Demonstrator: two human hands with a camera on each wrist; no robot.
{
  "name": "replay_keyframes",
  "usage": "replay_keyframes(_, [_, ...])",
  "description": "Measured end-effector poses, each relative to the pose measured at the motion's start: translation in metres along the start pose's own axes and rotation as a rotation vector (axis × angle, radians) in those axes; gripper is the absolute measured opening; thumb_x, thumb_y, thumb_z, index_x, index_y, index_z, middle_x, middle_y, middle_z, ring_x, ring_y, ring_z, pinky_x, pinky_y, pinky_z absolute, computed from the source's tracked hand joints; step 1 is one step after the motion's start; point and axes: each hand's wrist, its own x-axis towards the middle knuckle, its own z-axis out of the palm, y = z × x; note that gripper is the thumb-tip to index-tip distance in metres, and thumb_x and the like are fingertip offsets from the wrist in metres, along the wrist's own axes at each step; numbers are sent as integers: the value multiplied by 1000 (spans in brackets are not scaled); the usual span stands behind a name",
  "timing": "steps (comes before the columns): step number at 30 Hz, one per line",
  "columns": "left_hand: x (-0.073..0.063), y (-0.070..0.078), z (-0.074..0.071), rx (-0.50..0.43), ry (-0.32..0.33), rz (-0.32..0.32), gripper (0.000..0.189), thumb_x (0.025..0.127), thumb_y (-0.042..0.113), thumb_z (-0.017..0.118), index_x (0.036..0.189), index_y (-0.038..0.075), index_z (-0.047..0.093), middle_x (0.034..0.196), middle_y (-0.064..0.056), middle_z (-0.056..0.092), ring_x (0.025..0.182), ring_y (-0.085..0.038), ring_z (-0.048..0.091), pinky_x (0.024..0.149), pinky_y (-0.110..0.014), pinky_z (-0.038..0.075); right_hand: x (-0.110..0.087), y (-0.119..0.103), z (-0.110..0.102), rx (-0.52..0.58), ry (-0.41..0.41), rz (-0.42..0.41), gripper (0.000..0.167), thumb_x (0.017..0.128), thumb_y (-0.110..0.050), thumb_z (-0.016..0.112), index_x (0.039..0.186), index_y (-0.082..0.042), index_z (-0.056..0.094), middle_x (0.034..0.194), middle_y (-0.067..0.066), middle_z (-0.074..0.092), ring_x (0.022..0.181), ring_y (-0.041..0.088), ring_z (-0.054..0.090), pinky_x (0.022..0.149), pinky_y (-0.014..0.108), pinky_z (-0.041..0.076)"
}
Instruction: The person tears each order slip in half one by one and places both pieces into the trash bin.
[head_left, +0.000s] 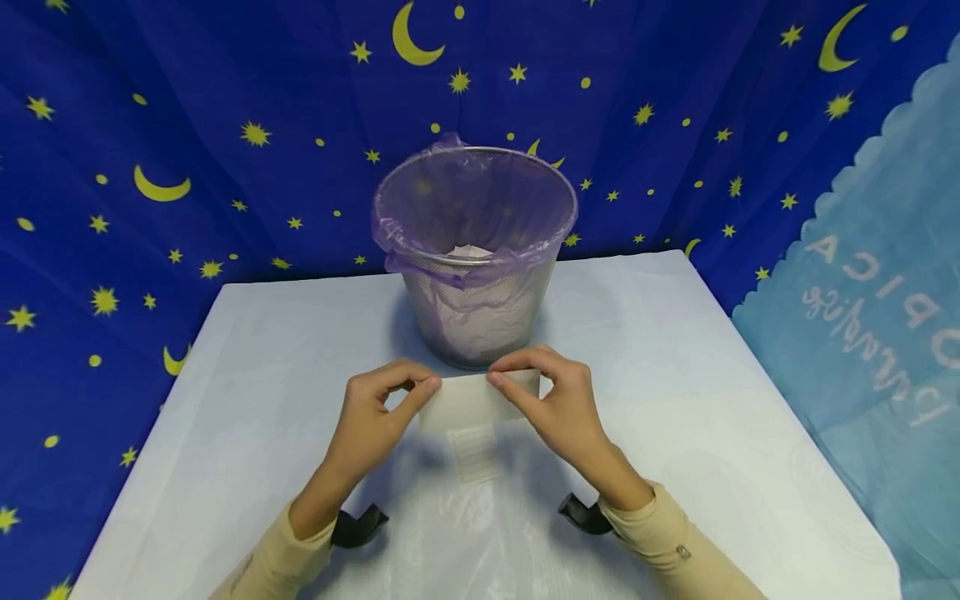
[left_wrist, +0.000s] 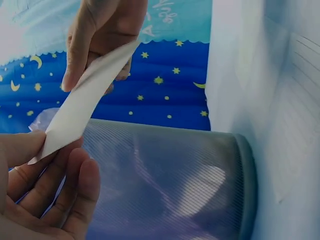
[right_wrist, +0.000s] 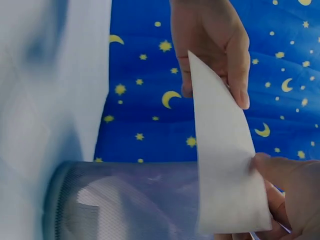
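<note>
A small off-white piece of paper (head_left: 465, 402) is held up in front of the bin by both hands. My left hand (head_left: 378, 412) pinches its upper left corner between thumb and forefinger; in the left wrist view the other left fingers (left_wrist: 89, 177) curl loosely below. Farther right along the top edge, my right hand (head_left: 558, 408) pinches the paper with its thumb on the near face. The paper (right_wrist: 220, 150) bows slightly in the right wrist view. Under it, a slip with printed lines (head_left: 476, 457) lies flat on the table.
Just beyond the hands stands a mesh wastebasket (head_left: 480, 321), lined with a purple plastic bag (head_left: 465, 275) and holding white paper (head_left: 471, 251). A white cloth covers the table (head_left: 285, 333). Blue star-and-moon curtain (head_left: 262, 183) hangs behind it, with a lighter blue cloth (head_left: 877, 350) at right.
</note>
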Motion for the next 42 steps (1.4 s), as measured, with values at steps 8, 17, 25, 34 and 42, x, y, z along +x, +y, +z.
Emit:
replay_keyframes(8, [10,12,-1,4,-50,-9,12,99,7,73,97,16,80,91,3,76,83,-14,68,80,-25,55,12,-12,-9,32,4,12,4,92,-9,83,95,-8,82,92,0,79,89,14,73,84,22,55])
replay_keyframes(17, [28,26,7,6,-118,-24,8,100,17,74,100,21,81,97,7,77,89,-14,69,85,-29,55,24,-21,-16,25,20,-17,5,91,-5,82,95,-9,81,91,1,79,89,14,73,83,23,55])
replay_keyframes(25, [40,38,13,9,-86,45,8,98,12,76,101,17,82,97,5,78,95,-13,73,92,-29,56,32,-28,-17,30,1,-52,4,93,-7,81,96,-7,81,92,3,79,90,16,73,81,24,55])
replay_keyframes(34, [42,39,17,15,-57,56,7,96,10,78,100,14,82,96,2,79,93,-14,72,87,-26,54,35,-31,-18,33,-33,-75,5,93,-8,81,96,-10,82,91,0,79,88,14,71,80,25,53])
replay_keyframes(42, [47,47,17,35,-45,56,6,96,10,78,100,13,82,97,3,80,94,-14,73,88,-27,55,43,-37,-24,-19,-50,-102,4,93,-11,82,97,-12,81,91,-3,78,88,12,70,74,24,51])
